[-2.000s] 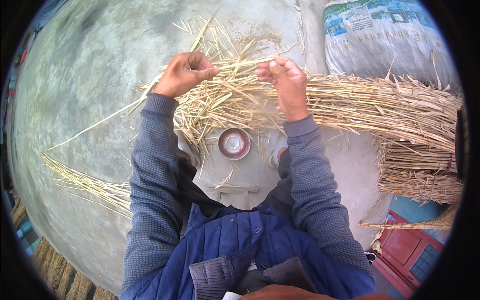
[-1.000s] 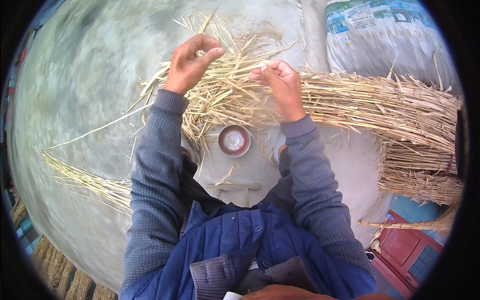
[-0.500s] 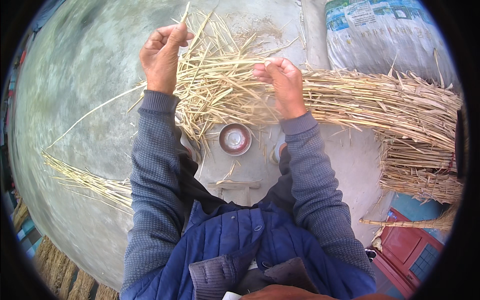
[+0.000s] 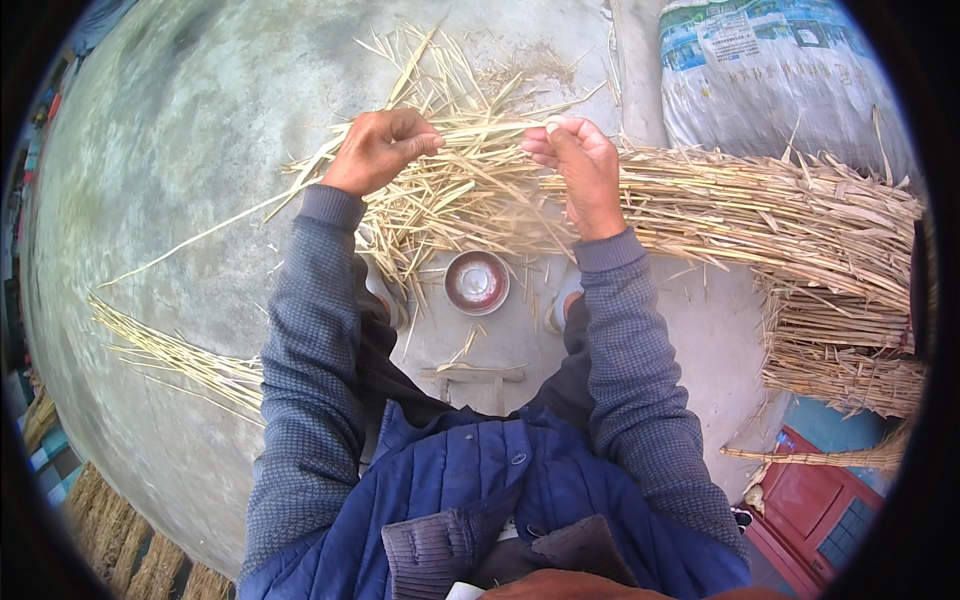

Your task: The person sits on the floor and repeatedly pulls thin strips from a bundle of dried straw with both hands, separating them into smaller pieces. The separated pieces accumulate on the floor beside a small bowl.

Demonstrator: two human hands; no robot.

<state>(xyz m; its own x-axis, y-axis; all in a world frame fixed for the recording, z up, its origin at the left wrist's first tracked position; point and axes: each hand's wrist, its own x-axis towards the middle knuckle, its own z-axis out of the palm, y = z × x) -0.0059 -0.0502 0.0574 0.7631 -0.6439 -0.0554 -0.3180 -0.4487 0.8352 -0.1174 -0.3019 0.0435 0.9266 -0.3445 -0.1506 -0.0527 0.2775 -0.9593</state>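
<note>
My right hand [image 4: 585,172] is closed in a pinch, thumb against fingers, on the end of a pale straw stalk [image 4: 490,127]. The stalk runs leftward from it, above the heap of loose straw [image 4: 450,195]. To the left of the right hand, my left hand [image 4: 382,150] is also pinched, its fingertips close to the same stalk. What lies between those fingertips is too small to make out. A thin, long straw [image 4: 205,235] stretches from beside the left wrist down to the left across the floor.
Below the heap stands a small metal bowl [image 4: 476,283], with a low wooden stool [image 4: 472,373] nearer me. A bundle of dry stalks [image 4: 740,205] lies at right, a white-and-blue sack [image 4: 770,90] behind it. Thin pale straws [image 4: 185,362] lie at left on the concrete floor [image 4: 190,130].
My left hand has come down and to the right, toward my right hand. The straw tip that pointed up from it no longer shows there. My right hand has shifted slightly right.
</note>
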